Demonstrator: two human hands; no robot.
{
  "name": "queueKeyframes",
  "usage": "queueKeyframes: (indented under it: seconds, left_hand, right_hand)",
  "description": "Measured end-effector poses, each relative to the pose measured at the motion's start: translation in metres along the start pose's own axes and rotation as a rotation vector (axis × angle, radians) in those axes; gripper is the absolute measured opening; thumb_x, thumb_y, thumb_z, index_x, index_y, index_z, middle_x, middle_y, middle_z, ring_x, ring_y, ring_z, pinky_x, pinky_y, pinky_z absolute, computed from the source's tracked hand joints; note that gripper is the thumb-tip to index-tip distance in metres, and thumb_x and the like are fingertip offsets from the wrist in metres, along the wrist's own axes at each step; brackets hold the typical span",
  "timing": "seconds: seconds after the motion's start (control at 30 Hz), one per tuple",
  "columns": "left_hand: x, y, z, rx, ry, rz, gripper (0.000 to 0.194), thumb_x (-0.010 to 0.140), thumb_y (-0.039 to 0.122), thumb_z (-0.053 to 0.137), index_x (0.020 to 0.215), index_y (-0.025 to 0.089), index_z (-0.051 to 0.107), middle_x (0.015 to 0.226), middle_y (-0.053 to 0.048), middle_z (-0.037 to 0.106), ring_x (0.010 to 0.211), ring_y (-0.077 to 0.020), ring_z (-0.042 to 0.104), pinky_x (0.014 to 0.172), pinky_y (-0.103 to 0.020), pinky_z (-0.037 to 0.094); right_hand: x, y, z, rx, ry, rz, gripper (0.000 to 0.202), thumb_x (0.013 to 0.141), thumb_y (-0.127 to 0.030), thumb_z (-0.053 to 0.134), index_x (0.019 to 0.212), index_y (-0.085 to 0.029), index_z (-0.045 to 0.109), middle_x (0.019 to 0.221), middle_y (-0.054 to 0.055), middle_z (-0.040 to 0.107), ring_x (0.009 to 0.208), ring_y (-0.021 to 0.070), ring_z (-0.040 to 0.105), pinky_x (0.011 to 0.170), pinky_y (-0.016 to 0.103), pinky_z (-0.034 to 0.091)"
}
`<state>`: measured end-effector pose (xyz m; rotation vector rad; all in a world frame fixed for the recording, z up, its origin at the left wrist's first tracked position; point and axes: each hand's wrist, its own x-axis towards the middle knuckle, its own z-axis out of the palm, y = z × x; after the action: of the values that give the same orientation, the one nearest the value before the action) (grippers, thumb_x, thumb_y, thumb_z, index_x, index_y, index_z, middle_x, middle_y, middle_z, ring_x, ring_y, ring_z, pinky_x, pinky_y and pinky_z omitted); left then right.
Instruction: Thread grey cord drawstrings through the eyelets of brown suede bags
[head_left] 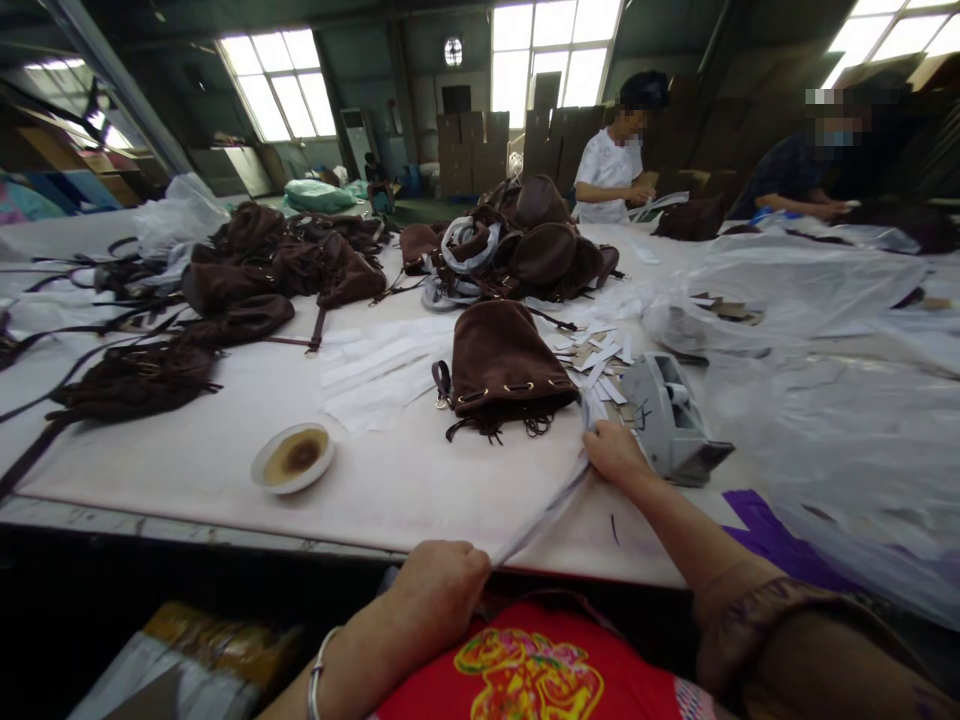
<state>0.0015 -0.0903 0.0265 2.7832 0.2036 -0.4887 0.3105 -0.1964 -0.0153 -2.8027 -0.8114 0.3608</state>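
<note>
Between my two hands runs a long, narrow strip of whitish wrapping material [544, 512], stretched taut. My left hand [448, 588] is closed on its lower end, close to my body at the table's front edge. Farther out, my right hand [613, 450] grips the strip higher up, beside a brown drawstring bag [510, 360]. The bag lies on the table with its eyeleted, fringed opening toward me. Just right of my right hand stands a grey tape dispenser [670, 415]. Paper tags and card pieces [600, 360] lie scattered behind that hand.
A white dish with brown liquid [292, 458] sits at the front left. Piles of brown bags [540, 235] cover the back and left. Clear plastic sheets [840, 430] spread over the right side. Two people [611, 165] work across the table.
</note>
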Motion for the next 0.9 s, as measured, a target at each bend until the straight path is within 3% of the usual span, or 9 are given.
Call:
queueKeyframes:
  seconds: [0.2, 0.27, 0.33, 0.4, 0.5, 0.6, 0.73, 0.8, 0.9]
  left_hand:
    - [0.009, 0.005, 0.003, 0.006, 0.005, 0.034, 0.022, 0.090, 0.023, 0.045, 0.087, 0.017, 0.066, 0.083, -0.011, 0.071, 0.076, -0.0258, 0.069, 0.064, -0.031, 0.051]
    - [0.011, 0.004, 0.000, -0.066, 0.057, 0.011, 0.026, 0.092, 0.024, 0.041, 0.085, 0.017, 0.066, 0.084, -0.012, 0.071, 0.077, -0.0247, 0.068, 0.067, -0.031, 0.051]
    - [0.013, 0.004, -0.004, -0.159, 0.105, -0.008, 0.030, 0.094, 0.027, 0.039, 0.084, 0.016, 0.065, 0.082, -0.011, 0.071, 0.076, -0.0229, 0.067, 0.068, -0.029, 0.049]
    - [0.015, 0.007, -0.009, -0.269, 0.127, -0.003, 0.033, 0.095, 0.029, 0.038, 0.081, 0.017, 0.065, 0.078, -0.009, 0.070, 0.071, -0.0201, 0.065, 0.065, -0.027, 0.047]
    - [0.017, 0.007, -0.020, -0.477, 0.092, 0.070, 0.031, 0.095, 0.030, 0.040, 0.082, 0.018, 0.065, 0.077, -0.005, 0.070, 0.066, -0.0154, 0.061, 0.061, -0.023, 0.044]
    - [0.009, -0.009, -0.026, -0.696, -0.074, 0.078, 0.026, 0.092, 0.037, 0.048, 0.088, 0.017, 0.065, 0.080, -0.004, 0.071, 0.066, -0.0139, 0.061, 0.059, -0.021, 0.044]
    - [-0.015, -0.050, -0.023, -0.946, -0.311, 0.043, 0.038, 0.090, 0.050, 0.050, 0.089, 0.015, 0.065, 0.080, -0.004, 0.071, 0.066, -0.0148, 0.062, 0.059, -0.022, 0.048]
    - [-0.029, -0.067, -0.019, -0.924, -0.299, 0.021, 0.038, 0.090, 0.049, 0.050, 0.082, 0.014, 0.064, 0.075, -0.003, 0.069, 0.065, -0.0138, 0.061, 0.060, -0.021, 0.046]
    - [-0.043, -0.075, -0.016, -0.752, -0.164, -0.089, 0.030, 0.088, 0.039, 0.052, 0.073, 0.015, 0.062, 0.065, 0.000, 0.065, 0.057, -0.0112, 0.054, 0.053, -0.020, 0.039]
  right_hand:
    - [-0.025, -0.002, -0.020, -0.065, 0.068, -0.012, 0.045, 0.095, -0.041, 0.041, 0.105, -0.006, 0.067, 0.106, 0.025, 0.068, 0.102, 0.0338, 0.063, 0.086, 0.042, 0.046]
    - [-0.050, -0.005, -0.030, -0.067, 0.211, -0.189, 0.048, 0.094, -0.043, 0.045, 0.121, -0.005, 0.059, 0.125, 0.027, 0.059, 0.117, 0.0363, 0.055, 0.096, 0.047, 0.042]
    - [-0.080, -0.014, -0.037, -0.003, 0.270, -0.544, 0.048, 0.093, -0.041, 0.050, 0.128, -0.009, 0.055, 0.136, 0.024, 0.053, 0.126, 0.0337, 0.048, 0.103, 0.048, 0.038]
    - [-0.110, -0.029, -0.036, 0.097, 0.119, -0.873, 0.043, 0.091, -0.040, 0.055, 0.126, -0.015, 0.057, 0.127, 0.018, 0.061, 0.120, 0.0290, 0.053, 0.102, 0.045, 0.039]
    - [-0.136, -0.052, -0.024, 0.094, -0.135, -1.031, 0.023, 0.091, -0.037, 0.058, 0.098, -0.017, 0.067, 0.094, 0.010, 0.070, 0.093, 0.0239, 0.061, 0.088, 0.040, 0.043]
    - [-0.130, -0.059, -0.019, 0.063, -0.211, -1.037, 0.028, 0.095, -0.032, 0.053, 0.075, -0.018, 0.065, 0.073, 0.005, 0.067, 0.075, 0.0189, 0.059, 0.077, 0.035, 0.040]
    - [-0.097, -0.039, -0.031, 0.076, -0.179, -1.055, 0.031, 0.097, -0.032, 0.049, 0.074, -0.018, 0.065, 0.070, 0.003, 0.065, 0.075, 0.0175, 0.056, 0.078, 0.033, 0.037]
    - [-0.083, -0.027, -0.034, 0.038, -0.168, -1.054, 0.031, 0.097, -0.033, 0.050, 0.075, -0.018, 0.067, 0.070, 0.004, 0.065, 0.075, 0.0182, 0.056, 0.077, 0.033, 0.037]
    - [-0.076, -0.018, -0.030, -0.017, -0.171, -1.019, 0.030, 0.096, -0.033, 0.050, 0.078, -0.019, 0.069, 0.073, 0.006, 0.067, 0.077, 0.0200, 0.059, 0.078, 0.036, 0.041]
